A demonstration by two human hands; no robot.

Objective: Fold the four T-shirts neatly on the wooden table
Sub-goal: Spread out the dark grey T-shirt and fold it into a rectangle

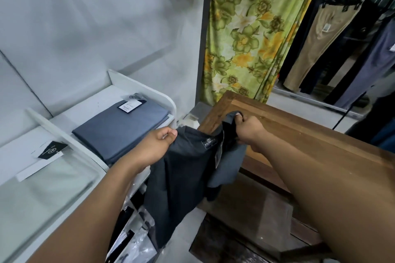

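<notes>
At the left of the frame we see a white shelf (141, 85) bearing a folded blue-grey shirt (119, 131). At centre, our left hand (149, 148) pinches one shoulder of a dark grey T-shirt (181, 173), thumb and curled fingers closed on the cloth. The garment hangs unfolded in the air between shelf and table. To its right, our right hand (249, 131) grips the other shoulder in a fist above the corner of the wooden table (303, 134). We judge this the transfer step; next, the shirt must be spread flat on the tabletop, shoulders taut.
</notes>
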